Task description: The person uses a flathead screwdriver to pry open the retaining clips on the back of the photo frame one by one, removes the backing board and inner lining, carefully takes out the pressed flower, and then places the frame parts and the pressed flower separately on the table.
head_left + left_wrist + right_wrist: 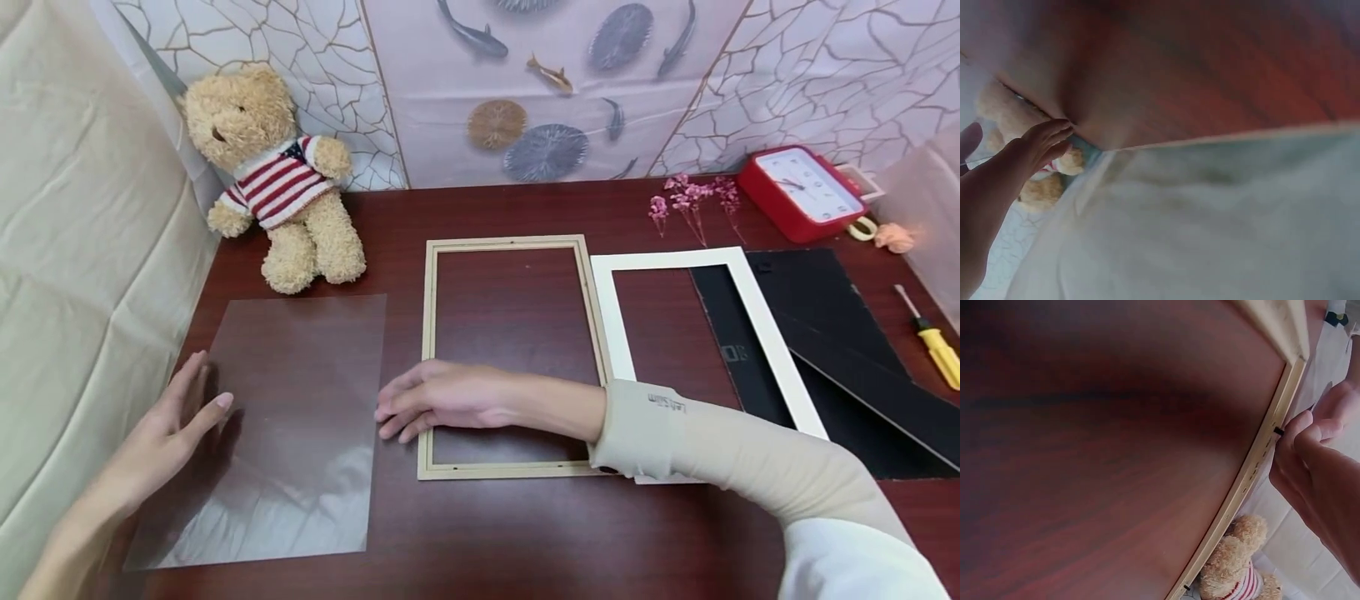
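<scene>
A clear plastic sheet [300, 400] lies at the left of the dark red tabletop, reflecting light near its lower edge. My left hand [168, 425] is at its left edge, fingers fairly straight and thumb over the sheet. The left wrist view shows this hand [1013, 159] with thumb and fingers apart. At the sheet's right edge are the loosely bent fingertips of my right hand [442, 396]; whether they touch it is unclear. The right forearm crosses above a light wooden picture frame [506, 243]. Beside this hand [1319, 462], the right wrist view shows the wooden frame's side.
Right of the frame lies a white mat [618, 321], partly over a black backing board [817, 292]. Behind stand a teddy bear [262, 167] and a red alarm clock [802, 192]. Pink dried flowers [693, 196] and a yellow-handled screwdriver [933, 342] lie on the right.
</scene>
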Available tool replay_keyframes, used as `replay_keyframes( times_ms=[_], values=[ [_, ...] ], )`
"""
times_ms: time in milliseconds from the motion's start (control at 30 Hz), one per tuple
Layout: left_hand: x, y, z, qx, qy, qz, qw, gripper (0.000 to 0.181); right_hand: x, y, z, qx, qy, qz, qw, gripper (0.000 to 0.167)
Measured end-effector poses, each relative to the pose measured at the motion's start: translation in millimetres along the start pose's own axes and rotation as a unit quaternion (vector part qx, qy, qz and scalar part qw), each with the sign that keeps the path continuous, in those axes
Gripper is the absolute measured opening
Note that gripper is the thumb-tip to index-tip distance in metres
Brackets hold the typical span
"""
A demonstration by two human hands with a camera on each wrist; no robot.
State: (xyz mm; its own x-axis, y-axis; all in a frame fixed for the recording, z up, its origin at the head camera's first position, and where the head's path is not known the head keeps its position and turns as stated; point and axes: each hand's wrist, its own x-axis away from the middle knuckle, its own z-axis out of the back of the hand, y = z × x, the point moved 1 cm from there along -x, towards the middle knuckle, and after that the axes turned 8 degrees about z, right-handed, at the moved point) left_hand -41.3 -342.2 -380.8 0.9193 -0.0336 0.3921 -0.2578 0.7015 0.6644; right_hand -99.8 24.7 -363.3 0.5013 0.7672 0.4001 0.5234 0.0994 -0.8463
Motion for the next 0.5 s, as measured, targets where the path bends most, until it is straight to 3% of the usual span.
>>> replay_keyframes(
  times_ms=[133,367,500],
  values=[
    [-5.9,-6.7,6.2,-0.025,0.016,-0.026,0.9992,0.082,-14.3,-2,-2,0.001,-0.004,-0.002,1.0,0.037],
    [-15.8,-6.9,12.1,-0.063,-0.013,-0.018,0.9978,0.087,-24.1,0,-1,0.007,-0.009,-0.006,0.9999,0.038],
    [-20.3,-6.3,10.2,-0.079,-0.03,-0.021,0.9962,0.094,-26.2,3,1,0.008,-0.019,-0.004,0.9998,0.029]
  ],
)
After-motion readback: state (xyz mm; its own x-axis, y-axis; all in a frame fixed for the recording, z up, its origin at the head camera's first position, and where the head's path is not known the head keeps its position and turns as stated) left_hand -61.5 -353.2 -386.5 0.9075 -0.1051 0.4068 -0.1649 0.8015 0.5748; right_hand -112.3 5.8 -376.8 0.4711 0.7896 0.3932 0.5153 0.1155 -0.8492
